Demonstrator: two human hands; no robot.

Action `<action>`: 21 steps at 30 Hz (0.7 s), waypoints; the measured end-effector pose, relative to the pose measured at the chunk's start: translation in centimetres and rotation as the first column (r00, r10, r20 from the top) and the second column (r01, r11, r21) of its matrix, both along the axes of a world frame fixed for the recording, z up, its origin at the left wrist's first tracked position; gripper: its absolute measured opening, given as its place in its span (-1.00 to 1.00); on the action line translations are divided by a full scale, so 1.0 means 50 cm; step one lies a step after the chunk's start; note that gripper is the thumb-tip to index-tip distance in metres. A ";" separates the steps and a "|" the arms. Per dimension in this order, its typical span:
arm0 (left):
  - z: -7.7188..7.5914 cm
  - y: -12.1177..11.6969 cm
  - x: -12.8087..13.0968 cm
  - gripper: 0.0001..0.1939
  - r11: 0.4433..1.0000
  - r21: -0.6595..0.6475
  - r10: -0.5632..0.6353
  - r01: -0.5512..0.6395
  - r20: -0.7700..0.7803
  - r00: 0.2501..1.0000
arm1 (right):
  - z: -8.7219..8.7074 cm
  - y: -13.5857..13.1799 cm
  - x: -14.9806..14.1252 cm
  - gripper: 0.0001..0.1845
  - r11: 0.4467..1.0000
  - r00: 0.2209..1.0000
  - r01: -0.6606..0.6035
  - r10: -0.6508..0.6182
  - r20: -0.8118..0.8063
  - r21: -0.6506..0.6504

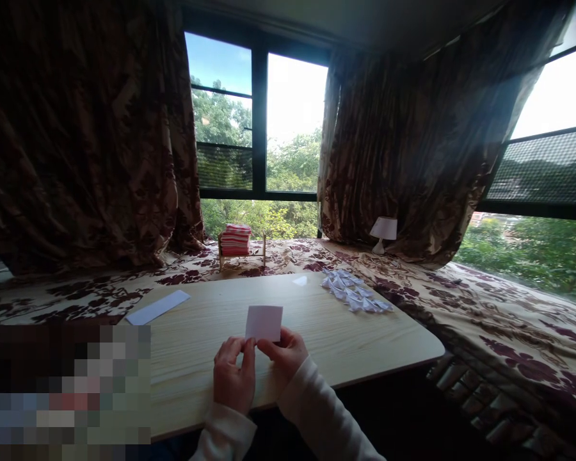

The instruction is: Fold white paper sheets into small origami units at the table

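Note:
A small white sheet of paper stands upright between my two hands, above the near part of the table. My left hand pinches its lower left edge between thumb and fingers. At the lower right edge, my right hand grips the same paper, its thumb close to the other thumb. Folded white paper pieces lie in rows at the table's far right. A long white paper strip rests at the far left, and a small white paper piece lies near the back edge.
The pale wooden table has a rounded right corner. Behind it, a flowered cloth covers a ledge holding a small rack of striped folded cloths and a white lamp. A blurred-out patch hides the lower left.

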State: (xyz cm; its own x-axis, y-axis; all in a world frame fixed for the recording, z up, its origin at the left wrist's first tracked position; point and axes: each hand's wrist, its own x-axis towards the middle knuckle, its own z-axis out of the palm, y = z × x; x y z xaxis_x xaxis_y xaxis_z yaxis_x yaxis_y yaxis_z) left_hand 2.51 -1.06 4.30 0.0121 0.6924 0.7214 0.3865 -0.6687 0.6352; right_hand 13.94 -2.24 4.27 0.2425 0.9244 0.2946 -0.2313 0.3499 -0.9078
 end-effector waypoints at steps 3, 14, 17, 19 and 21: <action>0.001 -0.002 0.003 -0.82 1.000 0.005 0.010 -0.010 -0.001 1.000 | 0.002 -0.001 0.001 -0.75 1.000 1.000 0.008 -0.008 -0.005 -0.017; 0.004 -0.005 0.003 -0.79 0.999 -0.051 0.014 -0.012 0.035 0.999 | 0.006 -0.008 0.000 -0.88 1.000 1.000 0.021 -0.021 -0.007 -0.017; 0.008 -0.008 0.003 -0.79 0.995 -0.095 0.011 -0.005 0.064 0.998 | 0.011 -0.012 -0.002 -0.89 0.998 0.998 0.059 -0.059 -0.006 -0.021; 0.010 -0.011 0.006 -0.79 0.992 -0.125 0.014 -0.002 0.091 0.996 | 0.012 -0.011 -0.009 -0.87 0.994 0.994 0.104 -0.105 -0.007 -0.027; 0.009 -0.012 0.009 -0.78 0.987 -0.159 0.029 -0.008 0.126 0.992 | 0.008 -0.006 -0.016 -0.81 0.986 0.987 0.161 -0.162 -0.010 -0.035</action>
